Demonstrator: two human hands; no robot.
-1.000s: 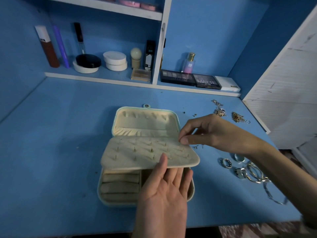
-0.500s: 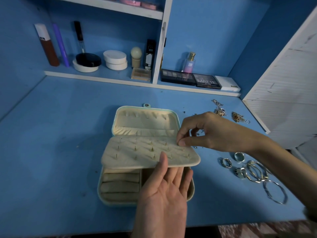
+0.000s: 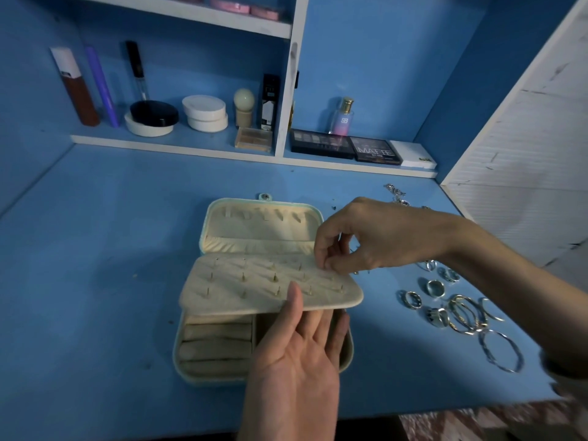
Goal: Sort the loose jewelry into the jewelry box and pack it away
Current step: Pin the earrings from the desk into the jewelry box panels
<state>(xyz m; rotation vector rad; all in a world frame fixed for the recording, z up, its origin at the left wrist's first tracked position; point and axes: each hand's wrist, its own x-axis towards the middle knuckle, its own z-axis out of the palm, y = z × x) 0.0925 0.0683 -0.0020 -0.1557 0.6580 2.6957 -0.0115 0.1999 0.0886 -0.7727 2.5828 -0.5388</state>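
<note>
Steady the earring panel (image 3: 254,281) clamped in your left hand (image 3: 296,354); right hand (image 3: 375,237) pinches together at its corner, contents untellable.

a blue desk top (image 3: 95,281) sat in dim, bluish light against a blue back wall (image 3: 381,58). white shelves (image 3: 178,147) with an upright divider (image 3: 291,90) ran along it. a scuffed white panel (image 3: 525,154) stood at right; below, possibly reddish patterned floor (image 3: 477,421).
</note>
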